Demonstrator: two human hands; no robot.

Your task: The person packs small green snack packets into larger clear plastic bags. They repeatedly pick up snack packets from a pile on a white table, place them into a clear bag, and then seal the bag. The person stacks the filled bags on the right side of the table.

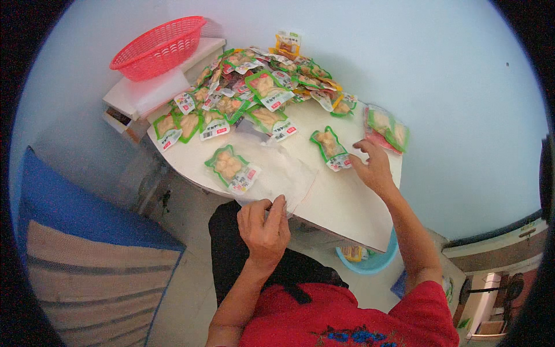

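Note:
My left hand (263, 232) is at the table's near edge, its fingers closed on the edge of a clear plastic bag (292, 175) that lies flat. At the bag's left side is a green-edged food packet (228, 165) with pale pieces inside; whether it lies in or on the bag I cannot tell. My right hand (373, 167) reaches over the table with thumb and fingers apart. Its thumb is at the lower corner of another green-edged packet (329, 145), which lies flat. A large heap of similar packets (264, 86) covers the back of the table.
The white table (347, 208) stands against a pale wall. Packets (388, 126) lie at its right edge. A red plastic basket (160, 50) and a stack of clear bags (162, 89) rest at the back left. Below are a light-blue basin (368, 262) with packets and, at left, a blue-edged mesh-covered object (99, 277).

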